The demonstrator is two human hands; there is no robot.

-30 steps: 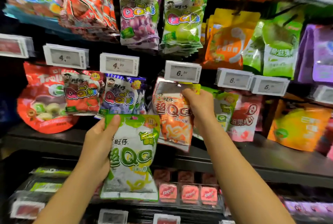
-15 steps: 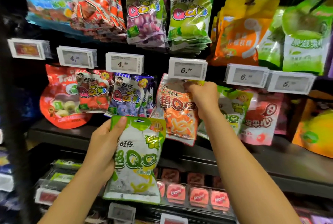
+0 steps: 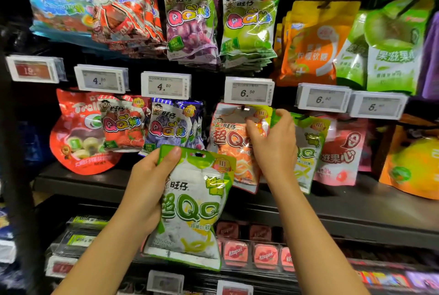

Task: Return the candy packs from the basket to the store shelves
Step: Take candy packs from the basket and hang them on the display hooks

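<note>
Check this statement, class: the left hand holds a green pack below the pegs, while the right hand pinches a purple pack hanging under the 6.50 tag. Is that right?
One detail is wrong. The pack the right hand pinches is orange, not purple, as the head view shows. The rest stands: it hangs under the 6.50 tag, and the left hand holds a green pack below the pegs.

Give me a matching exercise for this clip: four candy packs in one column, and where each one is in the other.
Packs:
1. green and white pack
2. orange pack
3. purple grape pack
4. red round pouch

Places:
A. hanging in the top row
B. held in the left hand
C. far left of the middle row
D. on the peg under the right hand

Pairs: 1-B, 2-D, 3-A, 4-C
</note>
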